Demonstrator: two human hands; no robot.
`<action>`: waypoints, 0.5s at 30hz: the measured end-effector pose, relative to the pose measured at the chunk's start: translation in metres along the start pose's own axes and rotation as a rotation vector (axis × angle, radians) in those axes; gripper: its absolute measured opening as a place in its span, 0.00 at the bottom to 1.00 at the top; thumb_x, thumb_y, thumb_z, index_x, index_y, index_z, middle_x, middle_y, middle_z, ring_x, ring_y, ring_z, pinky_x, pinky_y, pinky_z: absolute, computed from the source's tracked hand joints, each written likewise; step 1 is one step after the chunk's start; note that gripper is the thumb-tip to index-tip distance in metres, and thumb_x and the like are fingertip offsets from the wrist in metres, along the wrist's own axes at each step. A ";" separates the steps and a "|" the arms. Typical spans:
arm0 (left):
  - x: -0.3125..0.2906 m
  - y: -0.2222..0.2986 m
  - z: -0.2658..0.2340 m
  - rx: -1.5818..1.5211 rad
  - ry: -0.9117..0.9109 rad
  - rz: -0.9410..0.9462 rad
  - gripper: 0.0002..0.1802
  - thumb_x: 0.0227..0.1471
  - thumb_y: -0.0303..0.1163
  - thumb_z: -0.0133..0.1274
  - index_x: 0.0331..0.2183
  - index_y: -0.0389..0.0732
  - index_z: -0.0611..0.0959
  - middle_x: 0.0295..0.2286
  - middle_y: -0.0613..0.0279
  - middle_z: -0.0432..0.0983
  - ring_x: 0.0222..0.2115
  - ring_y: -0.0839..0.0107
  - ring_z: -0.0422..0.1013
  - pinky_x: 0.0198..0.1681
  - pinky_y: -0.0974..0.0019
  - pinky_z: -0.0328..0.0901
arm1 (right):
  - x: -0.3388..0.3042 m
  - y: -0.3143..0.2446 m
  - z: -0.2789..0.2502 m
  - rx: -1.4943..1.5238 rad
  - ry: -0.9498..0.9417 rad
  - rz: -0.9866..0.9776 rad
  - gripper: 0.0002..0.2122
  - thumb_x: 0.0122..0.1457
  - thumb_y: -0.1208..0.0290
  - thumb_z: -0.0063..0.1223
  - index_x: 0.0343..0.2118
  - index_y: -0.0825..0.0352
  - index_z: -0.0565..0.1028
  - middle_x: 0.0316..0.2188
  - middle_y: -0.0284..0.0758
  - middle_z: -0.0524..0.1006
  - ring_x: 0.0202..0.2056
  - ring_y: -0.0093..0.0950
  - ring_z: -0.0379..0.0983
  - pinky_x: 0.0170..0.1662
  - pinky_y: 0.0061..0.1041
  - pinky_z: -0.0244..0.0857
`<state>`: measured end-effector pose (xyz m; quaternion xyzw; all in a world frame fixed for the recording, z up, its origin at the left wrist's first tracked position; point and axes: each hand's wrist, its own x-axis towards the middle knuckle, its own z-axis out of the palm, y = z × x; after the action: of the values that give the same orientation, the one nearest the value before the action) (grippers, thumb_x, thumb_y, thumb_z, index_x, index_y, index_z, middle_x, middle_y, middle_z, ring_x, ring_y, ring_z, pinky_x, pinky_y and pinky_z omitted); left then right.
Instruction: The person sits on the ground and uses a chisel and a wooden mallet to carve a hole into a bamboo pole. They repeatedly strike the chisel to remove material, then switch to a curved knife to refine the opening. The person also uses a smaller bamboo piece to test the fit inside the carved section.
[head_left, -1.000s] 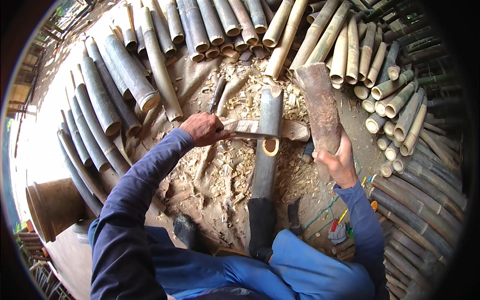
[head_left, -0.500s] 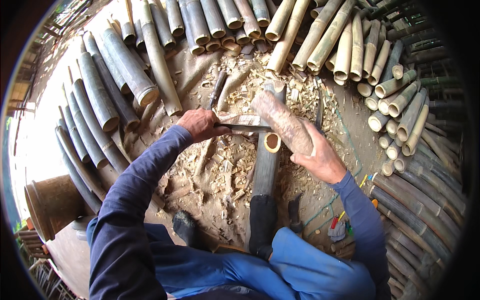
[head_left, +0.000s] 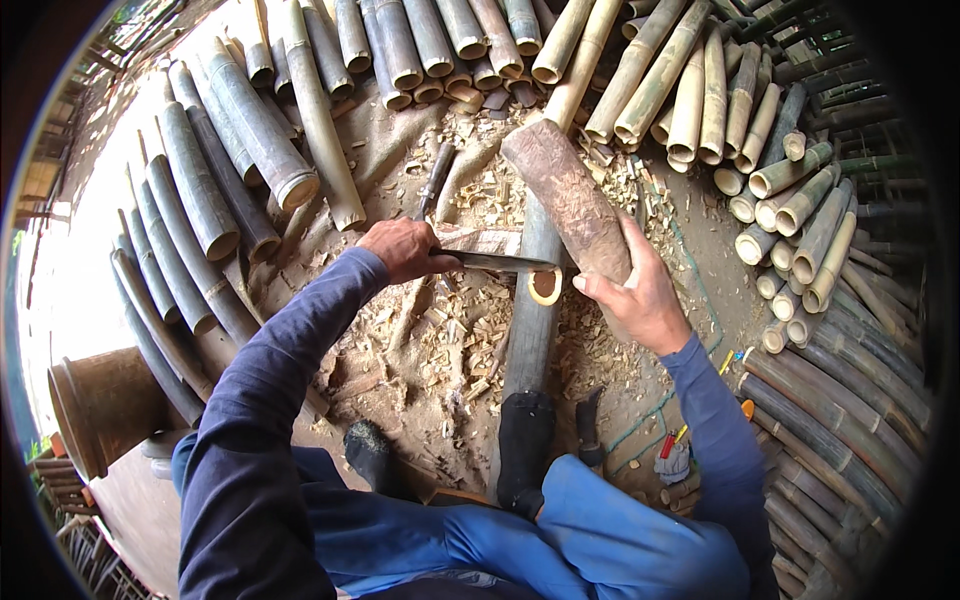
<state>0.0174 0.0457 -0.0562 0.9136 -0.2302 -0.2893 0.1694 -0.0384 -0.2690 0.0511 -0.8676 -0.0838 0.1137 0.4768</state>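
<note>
My left hand (head_left: 402,248) is closed round the handle end of a long dark knife (head_left: 490,261). Its blade reaches rightward across a grey bamboo pole (head_left: 532,335), at the upper edge of an oval cut opening (head_left: 545,287). In my right hand (head_left: 645,305) is a thick, rough wooden billet (head_left: 565,190), gripped at its near end and tilted up to the left. The billet is over the pole's far part and hides some of it. My dark-socked foot (head_left: 525,440) rests on the pole's near end. A pale wood piece (head_left: 480,241) lies just beyond the blade.
Wood chips (head_left: 440,345) cover the ground around the pole. A dark-handled tool (head_left: 436,180) lies beyond my left hand. Cut bamboo poles (head_left: 260,140) ring the far side and right. A brown tub-like container (head_left: 105,405) is at left, a dark curved tool (head_left: 590,425) near my foot.
The wooden billet has swung up and away from me, lifting off the blade area. The blade's right end has shifted slightly toward me at the opening. My left hand stays nearly in place.
</note>
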 end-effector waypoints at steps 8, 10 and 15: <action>-0.019 -0.002 0.018 0.168 0.114 0.229 0.34 0.59 0.65 0.45 0.23 0.45 0.84 0.13 0.61 0.72 0.12 0.69 0.70 0.16 0.61 0.64 | 0.002 0.023 -0.010 -0.268 -0.281 0.110 0.45 0.42 0.62 0.69 0.61 0.79 0.59 0.55 0.51 0.71 0.56 0.38 0.70 0.60 0.31 0.62; -0.031 0.008 0.027 0.210 0.098 0.359 0.28 0.56 0.61 0.52 0.20 0.47 0.84 0.10 0.60 0.71 0.11 0.65 0.69 0.15 0.60 0.64 | -0.008 0.023 -0.017 0.092 -0.212 0.153 0.43 0.45 0.63 0.67 0.62 0.77 0.59 0.55 0.46 0.70 0.55 0.34 0.69 0.59 0.30 0.62; -0.007 0.035 0.030 -0.049 0.219 0.129 0.30 0.57 0.62 0.50 0.25 0.46 0.88 0.14 0.56 0.75 0.15 0.59 0.73 0.21 0.56 0.68 | -0.048 0.036 -0.039 0.410 -0.091 0.337 0.38 0.46 0.66 0.65 0.60 0.74 0.61 0.49 0.37 0.72 0.46 0.28 0.71 0.55 0.28 0.64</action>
<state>-0.0174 0.0148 -0.0606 0.9185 -0.2613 -0.1821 0.2342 -0.0729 -0.3316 0.0462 -0.7486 0.0653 0.2451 0.6126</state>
